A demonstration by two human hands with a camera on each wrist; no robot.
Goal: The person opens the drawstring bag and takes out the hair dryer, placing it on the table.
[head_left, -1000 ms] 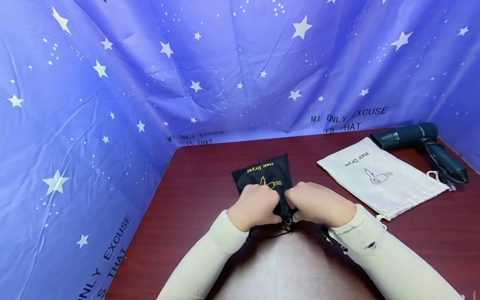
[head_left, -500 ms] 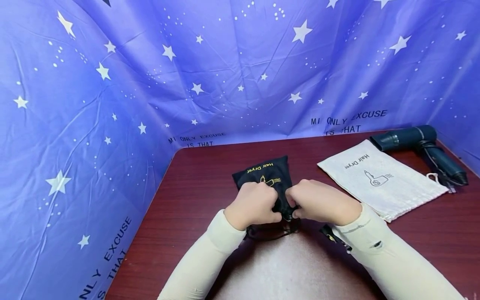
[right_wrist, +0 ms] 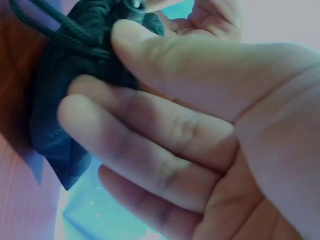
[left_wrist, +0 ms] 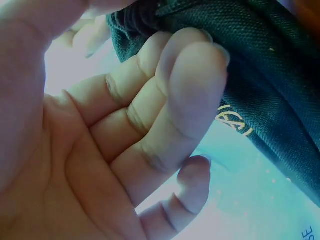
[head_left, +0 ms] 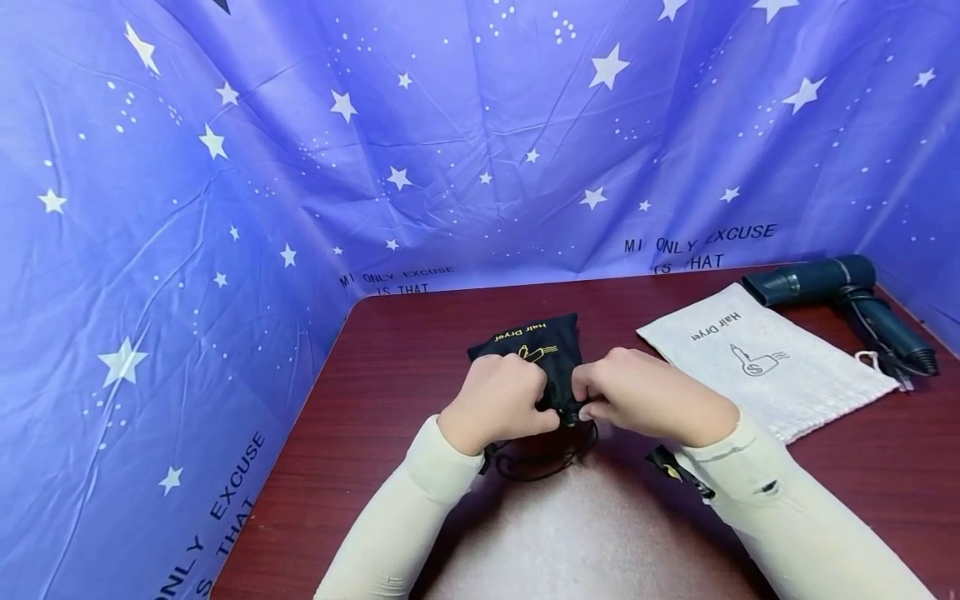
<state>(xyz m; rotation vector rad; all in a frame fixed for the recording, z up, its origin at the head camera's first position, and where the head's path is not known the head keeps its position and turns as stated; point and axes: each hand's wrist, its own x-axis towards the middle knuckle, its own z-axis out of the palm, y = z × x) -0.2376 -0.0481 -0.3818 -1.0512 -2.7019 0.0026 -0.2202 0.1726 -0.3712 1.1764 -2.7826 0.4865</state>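
A black drawstring bag (head_left: 561, 375) with yellow "Hair Dryer" print and a dryer drawing lies at the middle of the table, its gathered mouth toward me. My left hand (head_left: 497, 402) pinches one side of this mouth; in the left wrist view its curled fingers (left_wrist: 195, 80) press on the dark cloth. From the other side my right hand (head_left: 648, 396) pinches the gathers, thumb opposite the fingers, as the right wrist view shows. A black cord (right_wrist: 55, 32) loops out of the bag's neck. The bag's contents are hidden.
To the right lies a white drawstring bag (head_left: 720, 354) printed "Hair Dryer". Behind it rests a dark hair dryer (head_left: 817, 279) with its cord around the handle. A small black-and-yellow item (head_left: 667, 468) sits beside my right sleeve. Starry blue curtains (head_left: 480, 125) border the table (head_left: 360, 450).
Both hands have shifted slightly apart and away from me at the bag's mouth. The bag's top has bunched a little, and more of the black cord shows below the hands.
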